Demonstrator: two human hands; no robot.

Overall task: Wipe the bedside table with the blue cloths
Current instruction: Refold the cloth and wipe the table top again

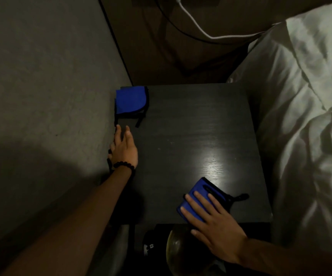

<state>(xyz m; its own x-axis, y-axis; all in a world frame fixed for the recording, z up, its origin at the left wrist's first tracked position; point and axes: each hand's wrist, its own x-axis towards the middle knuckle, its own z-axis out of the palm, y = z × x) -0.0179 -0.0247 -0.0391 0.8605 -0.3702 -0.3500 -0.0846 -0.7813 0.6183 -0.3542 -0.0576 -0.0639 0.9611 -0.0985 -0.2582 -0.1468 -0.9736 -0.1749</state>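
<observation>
Head view, dim room. Bedside table (191, 126): dark wood-grain top with a bright glare patch right of centre. Grey wall to the left, white bedding (304, 116) to the right, a white cable (197, 26) hanging at the far side.

Near blue cloth (196, 202): folded, at the near right of the top, just inside the near edge. Right hand (215, 222) lies flat on it, fingers spread wide, palm pressing down; not gripping, holding it by pressure.

Far blue cloth (131, 101): folded, in the far left corner against the wall, black strap trailing toward the near side. Left hand (123, 148) is open and empty, fingers extended toward it, tips just short of the strap; not touching, as far as I can tell. Beaded bracelet (124, 165) on the wrist.

Judgement: right hand is mid-wipe; left is reaching for the second cloth.
To do well: keep the palm flat, even pressure, overlapping strokes along the grain, near edge to far; lift the far cloth to wipe beneath it.

Containers: none on the top. A rounded object (178, 250) below the near edge; too dark to identify.
</observation>
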